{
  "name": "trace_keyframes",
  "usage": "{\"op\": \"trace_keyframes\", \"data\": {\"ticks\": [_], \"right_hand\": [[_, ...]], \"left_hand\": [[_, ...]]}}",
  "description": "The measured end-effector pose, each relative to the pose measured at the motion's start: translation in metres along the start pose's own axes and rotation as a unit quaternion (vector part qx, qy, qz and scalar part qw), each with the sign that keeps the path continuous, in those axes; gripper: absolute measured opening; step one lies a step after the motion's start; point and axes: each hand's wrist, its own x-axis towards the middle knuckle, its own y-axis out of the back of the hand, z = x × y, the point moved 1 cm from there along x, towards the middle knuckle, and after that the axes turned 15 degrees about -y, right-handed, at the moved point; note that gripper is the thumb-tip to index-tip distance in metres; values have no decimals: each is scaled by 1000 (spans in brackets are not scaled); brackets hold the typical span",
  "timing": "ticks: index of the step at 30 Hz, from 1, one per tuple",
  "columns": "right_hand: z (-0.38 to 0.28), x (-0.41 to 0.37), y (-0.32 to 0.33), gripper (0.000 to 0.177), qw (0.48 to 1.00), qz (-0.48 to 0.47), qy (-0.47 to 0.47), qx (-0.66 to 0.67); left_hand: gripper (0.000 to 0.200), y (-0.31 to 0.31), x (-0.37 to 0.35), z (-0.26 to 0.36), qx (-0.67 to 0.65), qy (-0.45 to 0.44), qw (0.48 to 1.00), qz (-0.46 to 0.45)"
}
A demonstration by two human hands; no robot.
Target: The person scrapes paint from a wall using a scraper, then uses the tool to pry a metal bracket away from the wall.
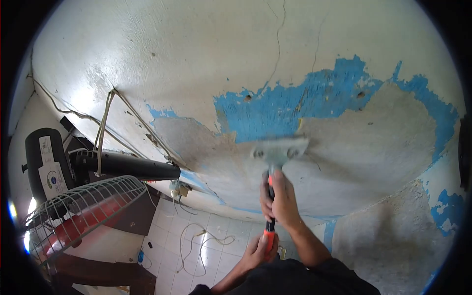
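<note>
Both my hands are wrapped round the red and black handle of a long-handled wall scraper (279, 150). My right hand (282, 199) grips the upper handle just below the wide metal head. Lower down, near the handle's end, my left hand (259, 249) is closed on the red part. The blade, slightly blurred, lies at or close against the wall, along the lower edge of a blue paint patch (265, 115). Around it the wall shows bare grey plaster (364, 142) and whitish paint (196, 49) with ragged edges.
At left stands a fan with a wire cage (93, 206) and red blades, beside a black post (132, 167). Cables (105, 118) hang along the wall. A socket box (180, 189) sits low on it. A pale cord (184, 246) lies looped on the tiled floor (221, 231).
</note>
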Motion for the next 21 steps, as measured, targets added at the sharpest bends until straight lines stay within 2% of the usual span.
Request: {"op": "trace_keyframes", "data": {"ticks": [1,4,8,13,16,21], "right_hand": [[14,-1,4,44,1000,15,-19,-4],[25,1,1,45,999,35,-40,-13],[-15,6,-21,45,1000,8,-4,-15],[29,4,-16,44,997,56,-57,5],[7,4,-24,44,998,38,-53,5],[34,3,-13,45,996,72,-45,16]], "left_hand": [[54,7,-4,-7,-68,17,997,-22],[58,15,-12,-16,-130,58,990,-24],[58,3,2,25,-53,29,998,-15],[57,10,-17,16,-27,72,997,12],[57,8,-14,33,3,71,997,-18],[57,13,-23,20,18,99,995,-5]]}}
